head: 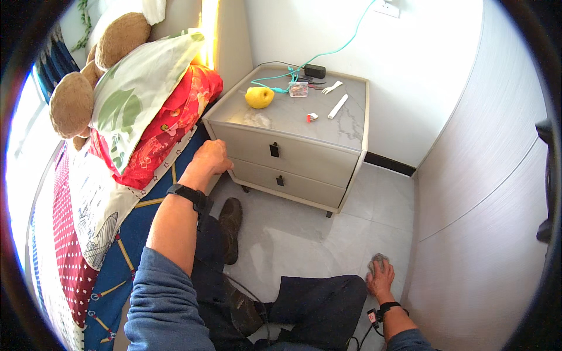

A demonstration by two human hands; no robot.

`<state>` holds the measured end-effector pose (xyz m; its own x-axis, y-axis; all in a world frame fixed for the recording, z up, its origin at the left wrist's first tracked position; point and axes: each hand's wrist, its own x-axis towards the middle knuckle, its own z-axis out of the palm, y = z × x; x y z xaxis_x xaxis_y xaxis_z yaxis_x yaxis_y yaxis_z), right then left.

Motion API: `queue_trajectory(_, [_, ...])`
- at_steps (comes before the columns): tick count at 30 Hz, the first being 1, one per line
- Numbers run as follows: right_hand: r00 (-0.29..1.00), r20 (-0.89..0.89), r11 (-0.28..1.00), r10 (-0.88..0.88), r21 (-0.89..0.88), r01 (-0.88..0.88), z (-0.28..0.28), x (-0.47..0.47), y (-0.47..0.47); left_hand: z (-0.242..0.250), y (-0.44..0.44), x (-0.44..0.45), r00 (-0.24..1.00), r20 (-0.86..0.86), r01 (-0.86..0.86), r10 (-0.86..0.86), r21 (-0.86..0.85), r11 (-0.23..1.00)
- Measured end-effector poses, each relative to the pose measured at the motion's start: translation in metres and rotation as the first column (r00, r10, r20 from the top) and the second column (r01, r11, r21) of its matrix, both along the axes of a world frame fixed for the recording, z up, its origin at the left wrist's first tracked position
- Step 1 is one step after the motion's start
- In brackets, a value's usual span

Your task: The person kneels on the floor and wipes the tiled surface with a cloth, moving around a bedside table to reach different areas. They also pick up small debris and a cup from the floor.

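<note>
My left hand [213, 157] is at the front left corner of a grey nightstand [250, 145], beside the bed; its fingers are bent and it is unclear whether they grip anything. My right hand [381, 278] is low over the floor at the right, its fingers over a grey, crumpled cloth or similar thing [378, 259]. On the nightstand top are a yellow fruit [259, 97], a small clear plastic box [298, 89], a white plastic fork [332, 87], a white stick-like thing [338, 106], a small red and white piece [312, 117], a teal cable [322, 53] and a black adapter [315, 71].
The bed at left bears a red cloth [151, 149], a pillow with leaf print [131, 96] and a brown plush toy [72, 105]. A pale panel [478, 188] stands at right. A wall socket [387, 7] is behind. Black cords run by my legs.
</note>
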<state>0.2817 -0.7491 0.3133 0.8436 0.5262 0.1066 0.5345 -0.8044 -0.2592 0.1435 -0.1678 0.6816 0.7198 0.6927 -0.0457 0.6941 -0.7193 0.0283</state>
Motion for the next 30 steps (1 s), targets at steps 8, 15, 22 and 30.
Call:
queue_trajectory(8, [0.976,-0.208,0.968,0.069,0.251,-0.015,0.087,0.075,0.058,-0.014,0.047,-0.018,0.912,0.368,-0.108,0.184,-0.218,0.97])
queue_trajectory(15, [0.549,-0.83,0.54,0.1,0.509,0.67,0.114,0.124,0.192,-0.049,0.081,-0.011,0.734,0.621,-0.216,0.274,-0.169,0.962])
queue_trajectory(22, [0.324,-0.806,0.39,0.496,0.539,0.746,0.08,0.17,0.274,-0.075,0.106,0.002,0.615,0.72,0.112,0.323,-0.484,0.868])
queue_trajectory(30, [0.297,-0.771,0.103,0.563,0.422,0.901,0.044,0.194,0.293,-0.102,0.11,0.016,0.307,0.797,0.606,0.521,-0.585,0.539])
